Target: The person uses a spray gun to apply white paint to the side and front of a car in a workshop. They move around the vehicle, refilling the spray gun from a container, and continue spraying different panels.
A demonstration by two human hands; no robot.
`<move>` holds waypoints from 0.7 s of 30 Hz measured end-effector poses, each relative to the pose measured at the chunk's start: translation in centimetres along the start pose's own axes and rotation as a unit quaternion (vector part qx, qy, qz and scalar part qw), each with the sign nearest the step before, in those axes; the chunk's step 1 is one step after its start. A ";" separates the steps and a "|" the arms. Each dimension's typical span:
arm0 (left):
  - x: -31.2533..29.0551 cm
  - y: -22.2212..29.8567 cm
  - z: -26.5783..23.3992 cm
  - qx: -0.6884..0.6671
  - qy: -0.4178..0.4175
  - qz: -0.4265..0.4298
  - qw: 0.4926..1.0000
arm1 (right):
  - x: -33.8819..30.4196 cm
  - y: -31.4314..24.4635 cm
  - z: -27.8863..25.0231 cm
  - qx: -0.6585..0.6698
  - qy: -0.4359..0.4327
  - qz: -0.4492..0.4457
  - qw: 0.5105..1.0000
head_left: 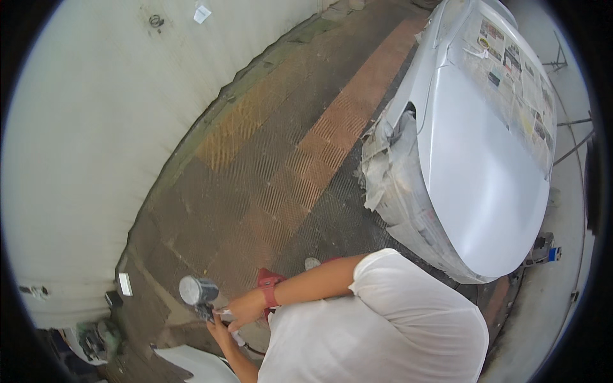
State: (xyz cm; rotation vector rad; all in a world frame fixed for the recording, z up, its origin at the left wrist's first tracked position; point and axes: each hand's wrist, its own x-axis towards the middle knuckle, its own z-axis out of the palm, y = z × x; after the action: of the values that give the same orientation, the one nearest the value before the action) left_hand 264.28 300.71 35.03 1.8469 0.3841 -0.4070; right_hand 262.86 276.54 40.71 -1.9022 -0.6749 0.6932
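Note:
A spray gun point(205, 311) with a round, pale-topped cup point(196, 290) is held out in front of my body, over the floor. My right hand point(246, 309), below a red wristwatch point(271, 291), has its fingers closed at the back of the gun. Just beneath, my left hand point(221, 334) grips the gun near its body, its fingertips partly hidden. Between hands and shirt, a white fitting point(238, 338) leads into a dark hose point(253, 350). The exact finger placement is too small to make out.
A silvery-white car body point(479, 185) stands at right, its glass masked with newspaper point(514, 83) and its lower side with plastic sheeting point(399, 172). A white curved panel point(191, 362) lies below my hands. Pale wall sheeting point(108, 127) borders the grated floor point(255, 172) at left.

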 end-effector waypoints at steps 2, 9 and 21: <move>5.1 1.7 0.6 0.053 0.026 -0.035 0.998 | -0.7 5.1 -5.7 0.057 0.081 -0.034 0.995; 27.6 10.1 -4.1 0.314 0.056 0.110 0.941 | -8.1 27.0 -24.7 0.154 0.375 0.189 0.894; 71.4 71.6 5.1 0.432 0.002 0.439 0.788 | -19.0 40.8 -45.8 0.207 0.604 0.483 0.599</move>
State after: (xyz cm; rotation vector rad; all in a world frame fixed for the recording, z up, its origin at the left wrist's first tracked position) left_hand 359.68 278.83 60.93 2.6434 -0.8181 0.1247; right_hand 288.85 220.26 23.99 -1.6428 1.3695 -0.0271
